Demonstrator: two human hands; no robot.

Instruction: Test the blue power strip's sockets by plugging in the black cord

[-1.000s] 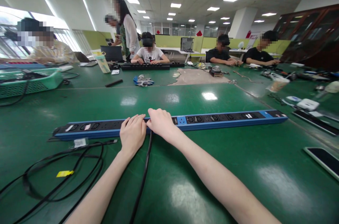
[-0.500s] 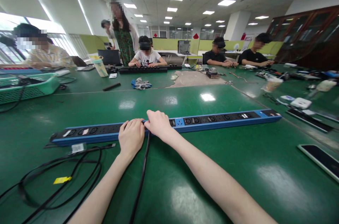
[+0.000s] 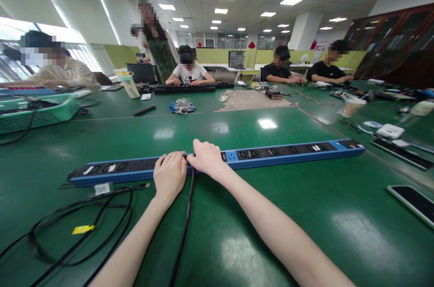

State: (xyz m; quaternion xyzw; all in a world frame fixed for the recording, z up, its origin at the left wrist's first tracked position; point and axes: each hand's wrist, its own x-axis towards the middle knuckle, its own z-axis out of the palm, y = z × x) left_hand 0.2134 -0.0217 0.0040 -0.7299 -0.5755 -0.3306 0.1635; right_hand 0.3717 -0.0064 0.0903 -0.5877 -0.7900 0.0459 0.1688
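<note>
Power strip (image 3: 261, 154), lying crosswise on the worktop (image 3: 115, 138), its middle beneath our left hand (image 3: 170, 174) and right hand (image 3: 207, 157). Each is bent over it, fingertips hidden; whether they grip or merely rest we cannot tell. Between them a black cable (image 3: 190, 199) runs toward us: a sideways tug on it could, we judge, skew the strip, and the coiled cable (image 3: 76, 245) might snag our left forearm (image 3: 142, 228). We have room beyond the strip, short of the gloves (image 3: 183, 106); its right end lies near a black bar (image 3: 402, 153).

a left hand (image 3: 170, 175) and right hand (image 3: 207, 159) rest close together on a long blue-and-black power strip (image 3: 264, 154); a black cable (image 3: 186, 223) trails below them over the green worktop (image 3: 101, 140).
</note>
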